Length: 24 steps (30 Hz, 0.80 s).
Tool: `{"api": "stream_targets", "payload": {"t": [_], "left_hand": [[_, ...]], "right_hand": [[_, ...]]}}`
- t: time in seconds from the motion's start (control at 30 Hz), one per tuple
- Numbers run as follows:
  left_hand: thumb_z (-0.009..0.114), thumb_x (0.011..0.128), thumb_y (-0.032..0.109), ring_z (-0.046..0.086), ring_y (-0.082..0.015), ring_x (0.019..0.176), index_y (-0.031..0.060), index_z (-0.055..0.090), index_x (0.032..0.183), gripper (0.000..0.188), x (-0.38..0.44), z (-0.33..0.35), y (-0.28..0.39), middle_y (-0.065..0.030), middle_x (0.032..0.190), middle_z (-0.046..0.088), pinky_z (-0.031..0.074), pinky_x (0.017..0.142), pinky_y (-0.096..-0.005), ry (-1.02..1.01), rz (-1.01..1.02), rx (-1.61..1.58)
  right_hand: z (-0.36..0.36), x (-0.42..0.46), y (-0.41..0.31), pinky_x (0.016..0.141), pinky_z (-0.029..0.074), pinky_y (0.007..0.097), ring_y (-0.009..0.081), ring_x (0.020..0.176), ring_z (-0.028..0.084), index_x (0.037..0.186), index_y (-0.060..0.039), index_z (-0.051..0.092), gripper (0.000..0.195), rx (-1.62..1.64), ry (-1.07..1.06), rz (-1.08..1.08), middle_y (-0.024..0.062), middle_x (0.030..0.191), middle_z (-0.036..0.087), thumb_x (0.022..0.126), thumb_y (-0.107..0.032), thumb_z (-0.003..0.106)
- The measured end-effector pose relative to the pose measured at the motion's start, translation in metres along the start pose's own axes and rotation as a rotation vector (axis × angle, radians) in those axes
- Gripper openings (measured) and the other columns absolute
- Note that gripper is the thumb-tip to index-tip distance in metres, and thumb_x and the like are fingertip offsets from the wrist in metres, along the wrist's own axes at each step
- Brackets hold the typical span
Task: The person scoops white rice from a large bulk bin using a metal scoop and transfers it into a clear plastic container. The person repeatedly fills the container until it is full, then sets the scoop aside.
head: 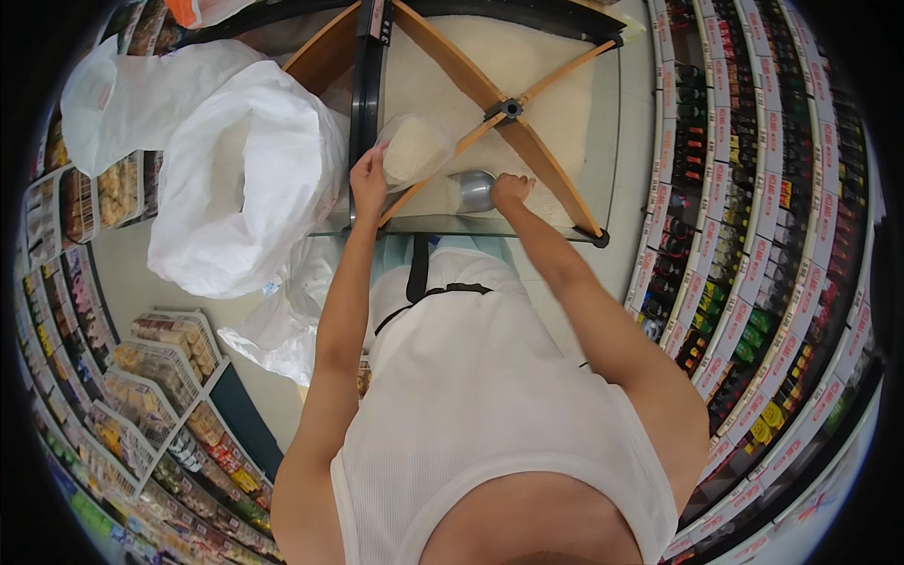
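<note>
My left hand (369,182) grips the edge of a clear plastic bag (418,150) that holds pale grain, likely rice. The bag hangs over the near-left section of a glass-sided bin (613,141) filled with the same loose grain (466,60). In my right hand (512,191) is a metal scoop (474,191), its mouth turned left toward the bag and low over the grain. The scoop's handle is mostly hidden by my fingers. Crossed wooden dividers (544,169) split the bin and meet at a black hub (511,109).
Left of the bin stands a large white woven sack (247,183), its mouth wide. Crumpled plastic sheeting (282,328) lies below it. Shelves of bottles (748,233) line the right; wire baskets of packaged food (176,339) stand left. The bin's glass front edge (452,226) crosses before my waist.
</note>
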<state>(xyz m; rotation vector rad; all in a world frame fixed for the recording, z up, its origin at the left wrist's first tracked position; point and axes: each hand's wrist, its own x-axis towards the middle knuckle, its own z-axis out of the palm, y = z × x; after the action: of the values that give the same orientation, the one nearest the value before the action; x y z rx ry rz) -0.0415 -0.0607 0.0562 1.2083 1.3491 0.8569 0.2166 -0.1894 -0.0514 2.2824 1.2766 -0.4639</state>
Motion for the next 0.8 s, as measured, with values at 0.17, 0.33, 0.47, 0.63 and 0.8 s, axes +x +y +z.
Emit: {"api": "stream_targets", "payload": {"t": [0.17, 0.33, 0.47, 0.63, 0.8], "left_hand": [[0.050, 0.099, 0.023, 0.059, -0.0124, 0.091, -0.0012, 0.068, 0.109, 0.031, 0.003, -0.008, -0.005, -0.0076, 0.099, 0.069, 0.044, 0.085, -0.0245, 0.023, 0.001, 0.029], [0.051, 0.099, 0.022, 0.059, -0.0125, 0.093, -0.0010, 0.068, 0.110, 0.031, 0.003, 0.000, -0.003, -0.0069, 0.100, 0.069, 0.044, 0.086, -0.0247, 0.014, -0.003, 0.039], [0.050, 0.100, 0.028, 0.054, -0.0101, 0.092, 0.0019, 0.067, 0.115, 0.034, 0.003, 0.004, -0.007, -0.0012, 0.102, 0.064, 0.041, 0.085, -0.0231, 0.009, -0.009, -0.019], [0.049, 0.101, 0.028, 0.054, -0.0100, 0.092, 0.0024, 0.066, 0.117, 0.035, 0.000, 0.004, 0.002, -0.0012, 0.104, 0.064, 0.042, 0.084, -0.0229, 0.006, -0.124, -0.011], [0.051, 0.100, 0.026, 0.055, -0.0097, 0.091, 0.0014, 0.067, 0.115, 0.033, 0.002, 0.006, 0.003, -0.0025, 0.103, 0.066, 0.042, 0.084, -0.0225, 0.013, -0.085, -0.014]], "right_hand": [[0.010, -0.008, 0.003, 0.095, 0.033, 0.0441, 0.0260, 0.093, 0.066, 0.087, -0.0088, 0.073, 0.024, 0.262, -0.128, 0.002, 0.0122, 0.091, 0.071, 0.074, -0.027, 0.063], [0.042, -0.003, 0.092, 0.096, 0.036, 0.0489, 0.0296, 0.092, 0.066, 0.083, -0.0120, 0.076, 0.026, 0.475, -0.127, -0.044, 0.0125, 0.090, 0.071, 0.073, -0.033, 0.065], [0.053, -0.015, 0.129, 0.087, 0.046, 0.0433, 0.0296, 0.084, 0.067, 0.086, -0.0110, 0.076, 0.028, 0.656, 0.000, -0.110, 0.0136, 0.087, 0.071, 0.074, -0.035, 0.068], [0.037, -0.036, 0.146, 0.068, 0.051, 0.0318, 0.0207, 0.069, 0.065, 0.086, -0.0041, 0.073, 0.023, 0.918, 0.054, -0.152, 0.0125, 0.075, 0.069, 0.078, -0.026, 0.072], [0.020, -0.055, 0.147, 0.062, 0.046, 0.0299, 0.0137, 0.063, 0.056, 0.082, 0.0006, 0.070, 0.021, 1.115, 0.071, -0.150, 0.0093, 0.067, 0.064, 0.081, -0.020, 0.071]]}}
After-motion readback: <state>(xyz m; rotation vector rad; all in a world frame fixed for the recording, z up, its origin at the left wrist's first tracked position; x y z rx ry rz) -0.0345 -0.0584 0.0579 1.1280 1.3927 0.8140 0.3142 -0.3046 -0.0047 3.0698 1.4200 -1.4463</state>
